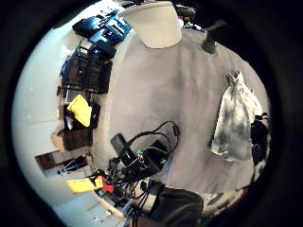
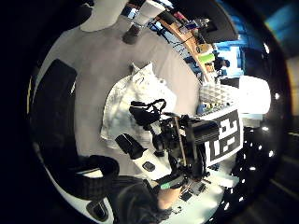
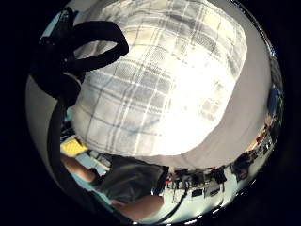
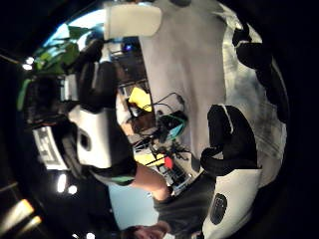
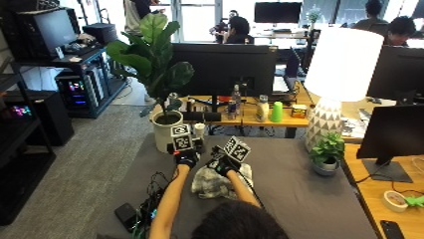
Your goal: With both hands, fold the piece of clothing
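Right now the piece of clothing (image 5: 219, 182), a pale plaid garment bunched into a compact bundle, lies on the grey table (image 5: 298, 184) just in front of the person, well short of the white lamp (image 5: 339, 69) standing at the table's far right side. Both arms reach forward over it. The right hand (image 5: 224, 164) sits on the far edge of the clothing, and the right thumb-side palm view shows its black fingers (image 4: 234, 142) curled down onto the plaid cloth, so it grips the garment. From the right little-finger side the checked fabric (image 3: 160, 80) fills nearly the whole view, close under the palm.

And the left hand (image 5: 187, 158) hovers just beside the clothing's left edge, above bare grey table. Its own cameras look down on the garment from a little way off: in the little-finger view the bundle (image 1: 235, 118) lies apart on the grey surface, and in the thumb-side view the cloth (image 2: 135, 100) sits beyond the other hand's rig. Whether the left fingers are straight or curled, I cannot tell.

Beyond the clothing, a potted plant (image 5: 159, 69) in a white pot stands at the table's far left corner, and a small green plant (image 5: 327, 152) sits near the lamp's base.
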{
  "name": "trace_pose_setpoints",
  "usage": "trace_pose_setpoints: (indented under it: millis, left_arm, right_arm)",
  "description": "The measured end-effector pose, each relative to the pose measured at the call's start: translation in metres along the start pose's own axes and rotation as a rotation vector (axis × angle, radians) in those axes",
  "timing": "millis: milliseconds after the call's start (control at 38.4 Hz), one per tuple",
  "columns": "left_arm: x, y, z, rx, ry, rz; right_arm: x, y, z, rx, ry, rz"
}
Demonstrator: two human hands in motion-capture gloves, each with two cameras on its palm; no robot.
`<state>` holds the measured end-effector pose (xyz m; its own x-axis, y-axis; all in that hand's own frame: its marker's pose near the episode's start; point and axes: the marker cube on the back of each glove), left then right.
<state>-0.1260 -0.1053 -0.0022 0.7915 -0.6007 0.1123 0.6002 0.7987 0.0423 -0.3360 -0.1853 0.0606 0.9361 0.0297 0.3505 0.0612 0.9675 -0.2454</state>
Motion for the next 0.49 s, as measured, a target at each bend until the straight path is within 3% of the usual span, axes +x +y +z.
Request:
trace_pose_setpoints:
  millis: [130,208,260,338,416,494]
  left_arm:
    - [-0.008,0.008,-0.002,0.057,-0.013,-0.054]
    - [-0.007,0.009,-0.001,0.065,-0.046,-0.063]
    - [-0.005,0.012,-0.002,0.048,-0.052,-0.040]
    - [-0.001,0.016,-0.004,0.025,-0.064,-0.025]
    - [0.007,0.010,0.002,-0.036,-0.051,0.035]
    - [0.017,-0.007,0.016,-0.110,-0.030,0.103]
  right_arm:
    - [-0.019,0.003,0.006,-0.059,-0.083,-0.029]
    - [-0.010,0.012,-0.025,0.045,-0.037,-0.033]
    - [0.001,0.016,-0.049,0.139,0.017,-0.042]
    - [0.019,0.023,-0.077,0.177,0.046,-0.068]
    - [0.032,0.042,-0.098,0.115,0.024,-0.082]
    - [0.045,0.075,-0.115,0.028,0.038,0.020]
